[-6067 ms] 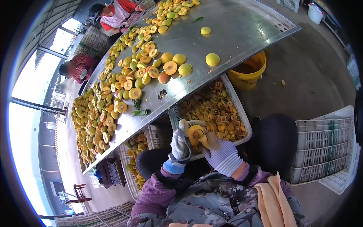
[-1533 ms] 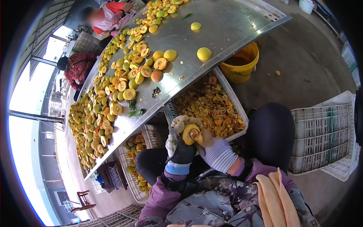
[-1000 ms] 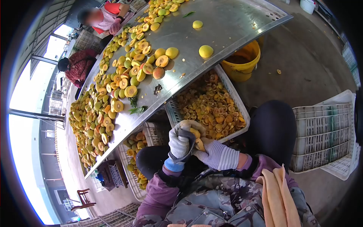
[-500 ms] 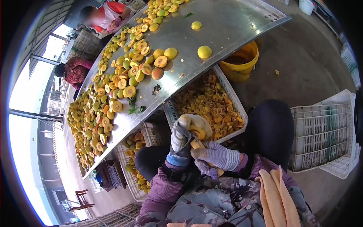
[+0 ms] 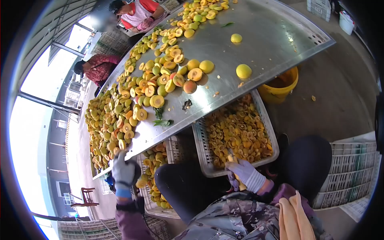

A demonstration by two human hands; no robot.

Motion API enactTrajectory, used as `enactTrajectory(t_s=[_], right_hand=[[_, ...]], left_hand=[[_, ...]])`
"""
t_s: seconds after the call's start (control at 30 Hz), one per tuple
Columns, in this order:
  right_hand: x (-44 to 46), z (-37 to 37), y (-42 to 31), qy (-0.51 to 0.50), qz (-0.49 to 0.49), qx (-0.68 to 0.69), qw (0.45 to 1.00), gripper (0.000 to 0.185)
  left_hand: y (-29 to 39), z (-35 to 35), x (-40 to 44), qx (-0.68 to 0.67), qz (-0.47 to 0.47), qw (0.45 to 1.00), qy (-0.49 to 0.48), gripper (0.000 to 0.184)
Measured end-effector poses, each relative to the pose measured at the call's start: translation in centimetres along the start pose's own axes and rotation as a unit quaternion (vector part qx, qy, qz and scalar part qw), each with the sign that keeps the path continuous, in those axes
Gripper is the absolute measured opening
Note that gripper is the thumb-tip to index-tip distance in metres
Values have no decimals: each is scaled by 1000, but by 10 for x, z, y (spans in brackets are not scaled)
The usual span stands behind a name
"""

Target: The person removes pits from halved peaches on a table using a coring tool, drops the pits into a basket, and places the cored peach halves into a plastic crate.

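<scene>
My right hand [image 5: 247,175], in a striped purple-and-white glove, is closed around a wooden-handled tool [image 5: 238,179] over the near rim of a crate of fruit pieces. The tool's working end is hard to make out. Away to the left, my left hand [image 5: 125,171], in a grey-white glove, is at the near edge of the metal table [image 5: 208,92]. Its fingertips meet the lower end of the heap of halved fruit [image 5: 116,116], yellow-green stone fruit like peaches or apricots. Blur hides whether those fingers grip anything.
Below the table stand a crate of small orange fruit pieces [image 5: 240,136], a crate of fruit halves [image 5: 154,168] and a yellow bucket [image 5: 280,86]. Stacked crates [image 5: 348,172] are to my right. Two people work across the table, one in a red patterned sleeve [image 5: 98,70].
My left hand has left the tool and the fruit half it held, moving left to the table edge. That fruit half no longer shows in it. My right hand keeps the tool. The view has shifted.
</scene>
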State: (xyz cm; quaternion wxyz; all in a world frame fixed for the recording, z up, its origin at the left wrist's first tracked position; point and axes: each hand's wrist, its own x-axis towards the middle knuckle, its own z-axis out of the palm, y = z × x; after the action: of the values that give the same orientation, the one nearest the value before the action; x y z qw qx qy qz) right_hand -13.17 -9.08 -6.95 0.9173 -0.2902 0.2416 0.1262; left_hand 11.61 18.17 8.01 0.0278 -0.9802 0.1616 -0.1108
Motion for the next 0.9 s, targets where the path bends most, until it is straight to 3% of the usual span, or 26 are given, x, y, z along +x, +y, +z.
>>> enactTrajectory(t_s=[0.1,0.13,0.17,0.27,0.37,0.53,0.57,0.6,0.63,0.7,0.77,0.8,0.87,0.9], right_hand=[[-6,-7,-4,36,-24,-55,998,21],[-10,-7,-8,52,-37,-92,994,21],[-12,-7,-11,55,-42,-90,994,21],[-12,-9,-16,110,-115,-111,981,20],[-12,-11,-28,115,-99,-132,980,18],[-7,-14,-26,124,-104,-115,980,21],[-3,-16,-22,128,-158,-174,963,22],[-1,-16,-17,131,-212,-232,940,24],[0,-15,-13,127,-210,-231,941,24],[0,-11,-9,205,-337,-449,802,29],[-6,5,-16,202,-334,-461,797,32],[-7,12,-17,208,-375,-492,758,33],[-10,20,-12,221,-406,-545,699,34],[-10,22,-10,223,-401,-547,700,34]], left_hand=[[69,15,74,-168,115,979,-20,36],[90,31,101,-230,156,959,-56,36],[135,27,112,-265,134,947,-124,38],[190,94,170,-208,256,930,-165,52],[244,115,181,-67,209,956,-195,62],[228,123,189,-126,258,935,-208,57],[220,118,186,-338,229,864,-296,47],[207,112,173,-517,175,749,-375,45],[207,83,147,-670,111,595,-431,43],[207,51,103,-577,166,716,-357,43],[199,61,55,-749,56,529,-396,54],[200,64,34,-749,51,527,-399,54],[201,68,-7,-762,-64,497,-410,68],[203,73,-26,-743,-35,561,-364,72]])
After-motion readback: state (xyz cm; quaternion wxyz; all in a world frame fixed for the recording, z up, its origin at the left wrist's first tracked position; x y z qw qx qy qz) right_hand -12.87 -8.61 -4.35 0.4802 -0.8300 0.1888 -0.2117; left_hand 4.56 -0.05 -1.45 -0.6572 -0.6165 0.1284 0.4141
